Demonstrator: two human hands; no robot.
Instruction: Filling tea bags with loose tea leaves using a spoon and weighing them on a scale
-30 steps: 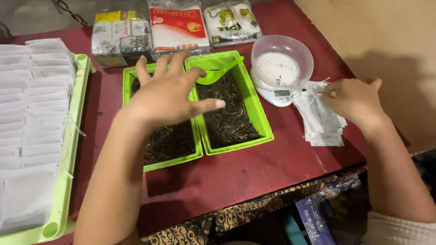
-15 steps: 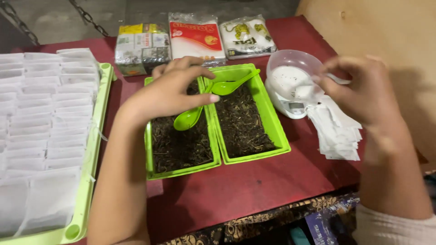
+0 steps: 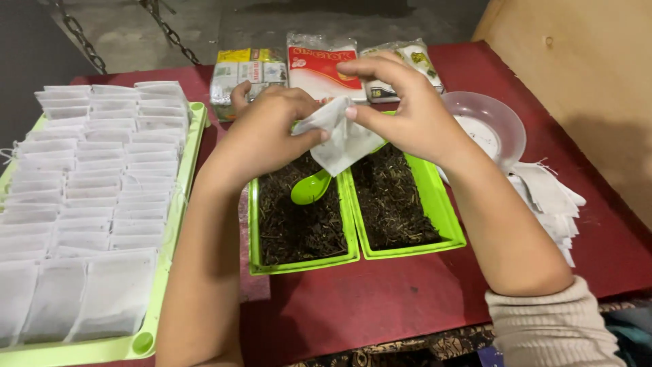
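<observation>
Two hands meet on one small white paper bag (image 3: 341,136), held in the air over the gap between two green trays. Left hand (image 3: 268,132) pinches the bag's left upper edge, fingers curled round it; a green spoon (image 3: 311,189) pokes out below that hand, bowl hanging over the left tray (image 3: 255,231), and it looks tucked in the same hand, grip hidden so cannot tell for sure. Right hand (image 3: 401,109) pinches the bag's right upper edge between thumb and fingertips, other fingers arched above. Bag looks empty and limp, lower corner drooping toward the right tray (image 3: 445,224). Both trays hold dark loose leaf bits. Right of them a clear bowl (image 3: 506,126) sits on a small scale, just beside a messy pile of empty bags (image 3: 553,204). Left, a pale green tray (image 3: 166,272) carries rows of white bags. Three packets (image 3: 316,61) lie at the far table edge. Risks, as judgement: thin paper could tear if the two pinches pull apart too hard; mouth may stay stuck shut; spoon could slip and flick leaf bits onto the red table (image 3: 380,299); drooping corner could drag in the leaf.
</observation>
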